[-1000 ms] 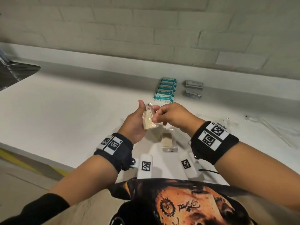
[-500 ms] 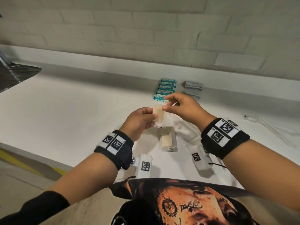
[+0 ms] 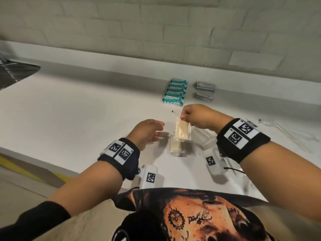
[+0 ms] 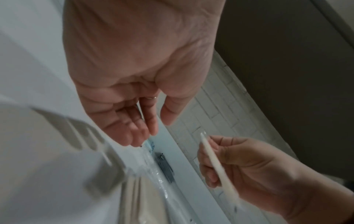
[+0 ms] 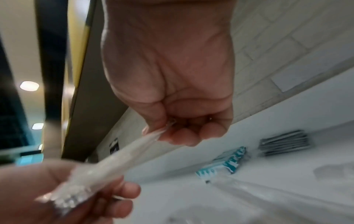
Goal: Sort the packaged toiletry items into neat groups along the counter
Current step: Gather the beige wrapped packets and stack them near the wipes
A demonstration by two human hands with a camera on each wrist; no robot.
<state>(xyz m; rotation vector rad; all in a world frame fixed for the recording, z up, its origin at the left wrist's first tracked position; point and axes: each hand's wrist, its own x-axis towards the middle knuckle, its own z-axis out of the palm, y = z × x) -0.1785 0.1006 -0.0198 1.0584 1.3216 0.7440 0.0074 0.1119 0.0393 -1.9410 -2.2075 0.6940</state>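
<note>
Nearest the person, a second clear packet [image 3: 176, 148] of beige sticks is lying flat on the white counter [image 3: 73, 112], directly beneath the grip. Above it, the right hand [image 3: 198, 117] is pinching the top edge of a clear packet of beige sticks [image 3: 234, 130] between thumb and curled fingers, so it is hanging just over that one. The left hand [image 3: 147, 132] is hovering just left of the grip, fingers loosely spread and holding nothing. Beyond the grip, a row of teal-and-white packets [image 3: 175, 92] is sitting near the wall, and grey sachets [image 3: 205, 91] are stacked to its right.
</note>
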